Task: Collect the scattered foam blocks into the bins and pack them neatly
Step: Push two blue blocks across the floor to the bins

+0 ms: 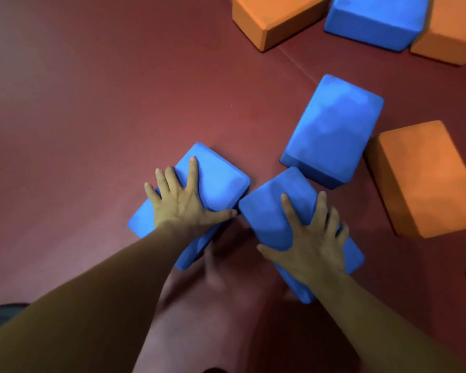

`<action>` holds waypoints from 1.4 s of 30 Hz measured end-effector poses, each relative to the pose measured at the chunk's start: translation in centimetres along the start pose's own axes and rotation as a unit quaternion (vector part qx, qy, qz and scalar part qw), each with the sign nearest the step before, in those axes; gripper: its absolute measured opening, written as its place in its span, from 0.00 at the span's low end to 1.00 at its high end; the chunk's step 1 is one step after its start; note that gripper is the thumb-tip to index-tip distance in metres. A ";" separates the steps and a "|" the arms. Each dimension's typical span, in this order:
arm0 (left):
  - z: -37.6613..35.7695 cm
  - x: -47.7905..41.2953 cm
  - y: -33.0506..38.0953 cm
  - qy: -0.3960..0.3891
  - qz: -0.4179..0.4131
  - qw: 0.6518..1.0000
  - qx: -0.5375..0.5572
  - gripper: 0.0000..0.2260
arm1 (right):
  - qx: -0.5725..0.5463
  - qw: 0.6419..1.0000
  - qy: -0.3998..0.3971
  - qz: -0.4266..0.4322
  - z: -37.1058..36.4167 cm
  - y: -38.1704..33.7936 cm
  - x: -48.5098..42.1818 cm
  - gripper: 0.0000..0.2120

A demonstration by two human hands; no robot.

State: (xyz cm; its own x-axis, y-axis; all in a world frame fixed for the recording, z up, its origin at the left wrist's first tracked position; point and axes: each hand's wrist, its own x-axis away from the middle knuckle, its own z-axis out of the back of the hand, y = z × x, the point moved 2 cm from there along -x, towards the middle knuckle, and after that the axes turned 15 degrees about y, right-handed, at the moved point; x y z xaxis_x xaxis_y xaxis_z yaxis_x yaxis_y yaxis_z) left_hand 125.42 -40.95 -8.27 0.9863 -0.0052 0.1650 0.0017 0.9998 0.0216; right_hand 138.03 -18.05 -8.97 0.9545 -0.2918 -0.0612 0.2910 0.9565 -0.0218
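Two blue foam blocks lie on the dark red mat in front of me. My left hand (184, 200) lies spread on top of the left blue block (218, 179), fingers straight and splayed. My right hand (311, 235) lies spread on the right blue block (269, 208), thumb over its near side. The two blocks nearly touch at a corner. A third blue block (331, 130) lies just beyond the right one. No bin is in view.
An orange block (425, 176) sits to the right, beside the third blue block. At the top right lie an orange block (275, 20), a blue block (374, 20) and another orange block (452, 30). Bare red mat (92, 103) spreads to the left.
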 end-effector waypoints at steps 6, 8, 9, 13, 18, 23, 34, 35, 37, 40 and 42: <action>2.5 0.9 1.4 0.024 0.034 0.998 0.050 0.60 | -0.014 0.997 -0.005 -0.080 2.4 0.3 -0.5 0.54; 4.5 1.7 2.3 0.019 0.043 0.997 0.060 0.60 | -0.019 0.992 -0.039 -0.116 4.3 0.8 -0.2 0.55; 5.8 2.2 2.8 0.018 0.045 0.997 0.064 0.59 | -0.024 0.991 -0.052 -0.125 5.4 1.2 0.1 0.56; 11.7 4.5 5.6 0.039 0.026 0.997 0.066 0.58 | -0.059 0.983 -0.049 -0.165 11.3 3.8 1.6 0.55; 18.7 7.6 11.6 0.046 -0.010 0.997 0.065 0.58 | -0.085 0.969 -0.027 -0.230 19.3 9.0 2.9 0.55; 25.1 11.7 20.5 0.042 -0.073 0.994 0.073 0.58 | -0.072 0.949 0.013 -0.308 26.7 16.1 5.1 0.55; 34.2 25.3 42.1 0.052 -0.310 0.945 0.086 0.57 | -0.003 0.847 0.140 -0.512 38.5 32.3 17.1 0.51; 34.5 27.1 43.9 0.051 -0.327 0.940 0.086 0.57 | 0.001 0.835 0.137 -0.533 39.5 33.7 18.7 0.51; 34.9 31.0 47.3 0.051 -0.361 0.927 0.086 0.57 | 0.006 0.810 0.123 -0.574 41.0 36.5 22.1 0.52; 34.8 38.1 51.8 0.030 -0.406 0.907 0.113 0.59 | 0.019 0.770 0.118 -0.626 42.3 40.5 28.4 0.53; 34.5 43.2 54.5 0.025 -0.434 0.894 0.111 0.59 | 0.022 0.738 0.136 -0.661 43.1 42.8 32.9 0.52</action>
State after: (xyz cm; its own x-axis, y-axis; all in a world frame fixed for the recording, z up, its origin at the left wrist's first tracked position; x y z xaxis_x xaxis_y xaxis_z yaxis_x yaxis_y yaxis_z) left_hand 162.43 12.59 34.09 0.6352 -0.7706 -0.0526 0.7427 0.5907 0.3154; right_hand 184.68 13.42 31.10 -0.2112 -0.9538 -0.2137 0.9633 -0.1661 -0.2108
